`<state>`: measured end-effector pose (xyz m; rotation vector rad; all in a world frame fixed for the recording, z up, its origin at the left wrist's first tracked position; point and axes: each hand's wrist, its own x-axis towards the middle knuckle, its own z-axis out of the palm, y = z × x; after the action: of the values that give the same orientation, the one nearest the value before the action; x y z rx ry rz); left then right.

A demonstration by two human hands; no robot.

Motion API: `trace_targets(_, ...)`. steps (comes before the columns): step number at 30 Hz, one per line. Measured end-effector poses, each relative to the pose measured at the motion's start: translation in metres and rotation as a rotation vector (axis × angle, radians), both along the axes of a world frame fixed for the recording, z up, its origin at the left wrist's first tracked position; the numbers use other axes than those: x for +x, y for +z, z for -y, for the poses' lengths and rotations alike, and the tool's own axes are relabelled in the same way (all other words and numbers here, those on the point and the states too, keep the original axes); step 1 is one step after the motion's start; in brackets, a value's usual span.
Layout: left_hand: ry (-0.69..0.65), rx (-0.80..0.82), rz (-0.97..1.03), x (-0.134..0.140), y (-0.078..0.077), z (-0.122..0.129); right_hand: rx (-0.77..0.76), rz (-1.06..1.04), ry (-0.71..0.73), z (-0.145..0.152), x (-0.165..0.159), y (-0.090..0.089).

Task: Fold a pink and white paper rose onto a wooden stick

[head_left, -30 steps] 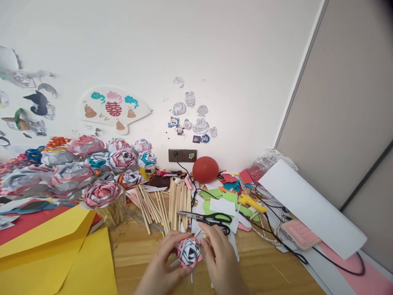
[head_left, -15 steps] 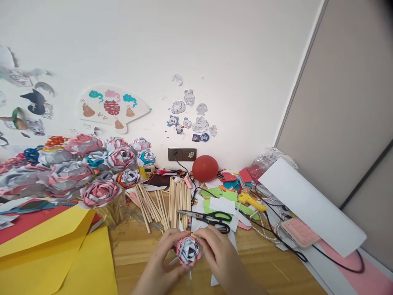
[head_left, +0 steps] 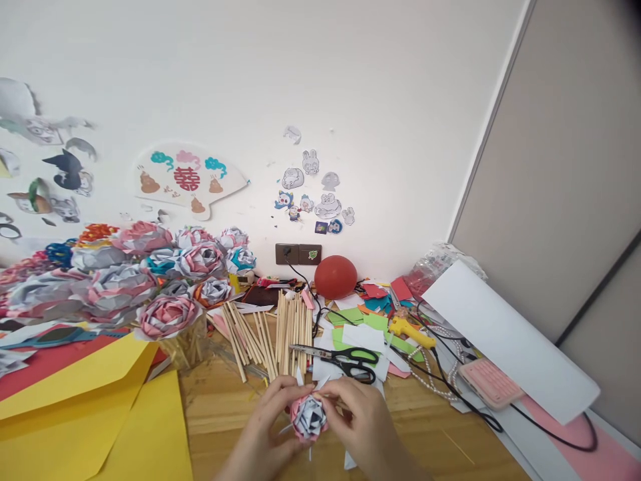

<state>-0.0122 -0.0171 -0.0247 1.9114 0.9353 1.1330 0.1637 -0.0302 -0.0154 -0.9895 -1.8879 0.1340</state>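
A pink and white paper flower (head_left: pixel 309 419) is held up between my two hands, its layered petals facing me. My left hand (head_left: pixel 268 427) curls around its left side, fingers over the top and thumb below. My right hand (head_left: pixel 358 417) pinches at the upper right edge of the petals with thumb and forefinger; whether a separate piece sits in that pinch I cannot make out. Just beyond the hands lie black-handled scissors (head_left: pixel 350 361) on scraps of white paper (head_left: pixel 363 337).
Wooden sticks (head_left: pixel 295 327) lie in rows behind the hands. Finished paper flowers (head_left: pixel 170 314) stand at left above yellow paper (head_left: pixel 145 427). A yellow glue gun (head_left: pixel 413 331) with a black cord, a bead string, a pink keyboard-like device (head_left: pixel 489 382) and a red balloon (head_left: pixel 335 277) are around.
My right fingers have shifted slightly lower on the flower's right edge, and the flower has turned a little. My left hand keeps its hold. The view has moved slightly.
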Motion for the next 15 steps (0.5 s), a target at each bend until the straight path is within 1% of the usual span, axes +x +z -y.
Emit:
trace_targets(4, 0.006, -0.001, -0.001, -0.0010, 0.0006, -0.0002, 0.076, 0.076, 0.008, 0.0007, 0.0004, -0.0048)
trace_targets(8, 0.011, -0.015, 0.033, -0.0012, -0.0012, 0.0001, 0.152, 0.191, -0.001, 0.0008, 0.0035, -0.0041)
trace_targets(12, -0.001, -0.042, 0.060, -0.0012, -0.0021, -0.0001, 0.135, 0.226, 0.000, -0.0014, 0.0054, -0.0027)
trace_targets(15, -0.005, -0.040, 0.015, -0.0018, -0.0020, -0.0003, 0.100, 0.177, -0.023, -0.0026, 0.0041, -0.0028)
